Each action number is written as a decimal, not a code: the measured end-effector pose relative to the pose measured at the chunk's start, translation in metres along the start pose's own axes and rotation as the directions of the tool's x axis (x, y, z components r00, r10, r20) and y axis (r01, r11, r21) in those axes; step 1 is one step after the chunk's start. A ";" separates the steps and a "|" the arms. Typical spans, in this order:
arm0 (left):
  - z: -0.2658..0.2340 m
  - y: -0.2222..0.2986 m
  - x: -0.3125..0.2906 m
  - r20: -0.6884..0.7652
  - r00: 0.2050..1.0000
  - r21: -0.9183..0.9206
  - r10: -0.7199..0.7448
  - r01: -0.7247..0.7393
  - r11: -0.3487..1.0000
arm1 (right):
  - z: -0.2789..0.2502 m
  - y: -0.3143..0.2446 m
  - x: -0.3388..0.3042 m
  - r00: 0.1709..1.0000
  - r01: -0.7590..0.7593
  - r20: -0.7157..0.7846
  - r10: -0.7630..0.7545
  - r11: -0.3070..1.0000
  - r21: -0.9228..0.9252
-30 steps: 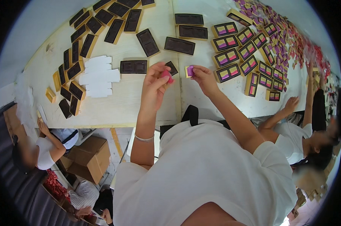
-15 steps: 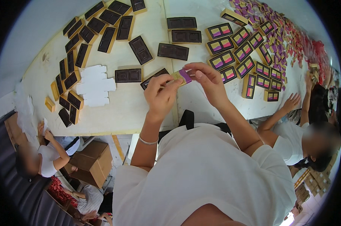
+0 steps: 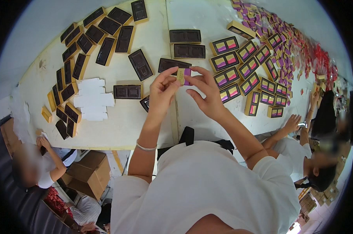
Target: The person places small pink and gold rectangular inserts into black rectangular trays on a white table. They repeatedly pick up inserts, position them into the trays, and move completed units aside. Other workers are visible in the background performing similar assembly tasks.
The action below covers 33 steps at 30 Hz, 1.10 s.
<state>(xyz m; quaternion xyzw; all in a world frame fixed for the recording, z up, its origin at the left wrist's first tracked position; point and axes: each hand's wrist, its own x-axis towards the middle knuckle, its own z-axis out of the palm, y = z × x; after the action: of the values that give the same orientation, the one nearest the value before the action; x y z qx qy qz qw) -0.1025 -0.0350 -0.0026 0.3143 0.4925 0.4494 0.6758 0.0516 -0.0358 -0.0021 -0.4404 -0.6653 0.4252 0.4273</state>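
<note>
Tabletop of pale white board (image 3: 145, 130) fills the upper frame from where I stand, with one white unfolded card stack or sheet (image 3: 93, 99) at left of centre. Long gold-sided boxes with dark two-well inserts (image 3: 105, 51) look unfilled: about twenty at upper left, where overlaps blur my count, and six nearer the middle. Gold-sided boxes showing pink and purple in their wells (image 3: 248, 68), sixteen by my count, sit right of centre, so I'd judge fewer than half are filled. At upper centre, the left hand (image 3: 161, 93) pinches one gold-and-purple oblong piece (image 3: 180, 76); the right hand (image 3: 208, 95) meets its purple end, though I can't tell whether it grips. Loose pink-and-purple pieces (image 3: 258, 23), beyond counting, spread across the upper right.
</note>
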 end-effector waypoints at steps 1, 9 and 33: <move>-0.007 0.001 0.007 0.024 0.998 -0.030 -0.051 0.052 0.998 | -0.003 0.002 0.001 0.996 0.074 0.051 -0.069 0.989 -0.127; -0.020 -0.008 0.082 -0.130 0.983 -0.358 -0.133 0.079 0.930 | -0.017 0.111 0.111 0.939 0.287 0.053 -0.341 0.685 -0.669; -0.017 0.000 0.073 0.437 0.899 -0.899 0.031 0.436 0.030 | -0.006 0.163 0.151 0.973 0.112 0.227 -0.044 0.948 -0.299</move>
<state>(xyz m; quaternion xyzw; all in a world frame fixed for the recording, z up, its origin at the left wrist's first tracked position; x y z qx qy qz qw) -0.1104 0.0316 -0.0354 -0.2360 -0.0331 0.4966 0.8346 0.0564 0.1499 -0.1246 -0.4261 -0.7834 0.3436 0.2943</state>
